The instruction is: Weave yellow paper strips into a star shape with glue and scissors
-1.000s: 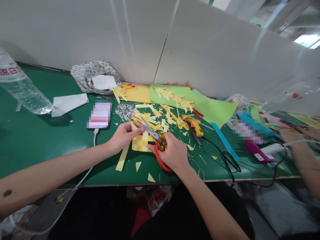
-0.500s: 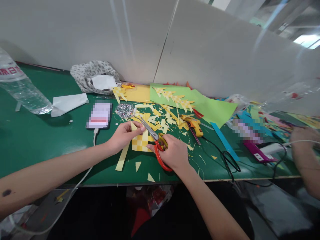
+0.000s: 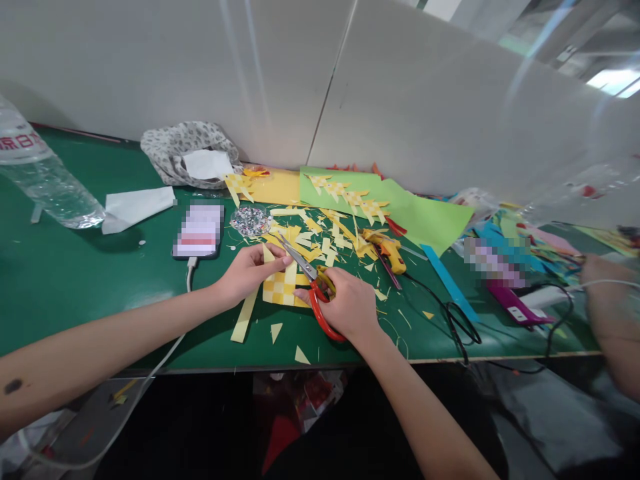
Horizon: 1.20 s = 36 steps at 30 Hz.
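My right hand (image 3: 349, 303) is closed round the red handles of the scissors (image 3: 306, 268), whose blades point up and left. With fingers pinched, my left hand (image 3: 250, 270) holds the woven yellow paper piece (image 3: 279, 288) by its upper end, close to the blades. The piece is yellow and cream checkered, with loose strips at its top. A long pale strip (image 3: 246, 317) lies under it to the left. Behind the scissors are many yellow paper scraps (image 3: 327, 248) and a patch of small dark and silvery bits (image 3: 251, 221).
A phone (image 3: 199, 230) on a white cable and a water bottle (image 3: 47, 173) are at the left. Woven pieces lie on green paper (image 3: 425, 217). A yellow glue gun (image 3: 394, 255) and purple power strip (image 3: 517, 304) are at the right, near another person's hand (image 3: 603, 280).
The scissors and my right hand have shifted very slightly. The other person's hand at the far right has moved a little.
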Available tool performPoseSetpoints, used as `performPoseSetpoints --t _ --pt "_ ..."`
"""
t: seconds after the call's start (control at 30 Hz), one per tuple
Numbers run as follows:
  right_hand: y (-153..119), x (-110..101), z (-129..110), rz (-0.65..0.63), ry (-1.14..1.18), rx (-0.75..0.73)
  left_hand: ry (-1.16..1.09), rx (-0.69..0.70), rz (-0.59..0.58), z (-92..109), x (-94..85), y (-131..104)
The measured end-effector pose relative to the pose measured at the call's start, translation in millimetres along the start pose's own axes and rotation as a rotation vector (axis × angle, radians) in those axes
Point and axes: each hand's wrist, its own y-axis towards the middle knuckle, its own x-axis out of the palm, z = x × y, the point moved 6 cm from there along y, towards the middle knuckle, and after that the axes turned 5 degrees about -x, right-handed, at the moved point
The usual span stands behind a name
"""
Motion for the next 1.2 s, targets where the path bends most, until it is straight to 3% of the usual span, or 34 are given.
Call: performPoseSetpoints --t 0.47,0.6,0.77,0.93,1.13,1.2 --pt "1 -5 0 0.038 0.084 0.045 0.018 -0.100 -0.009 0 3.3 -3" --pt "1 -5 11 0.043 0.278 0.164 -0.011 -0.095 0.008 0 0.7 -2" --pt "1 14 28 -0.016 0.690 0.315 -0.043 -0.094 0.019 -2 -1.5 0" --pt "2 24 26 -0.045 1.010 0.394 -0.037 -0.100 0.005 -1 0.6 -1" --pt "3 19 26 0.084 1.212 0.501 -0.031 -0.128 -0.028 -5 3.6 -1" --pt "3 19 29 0.135 1.243 0.521 0.010 -0.072 -0.018 -4 2.3 -1"
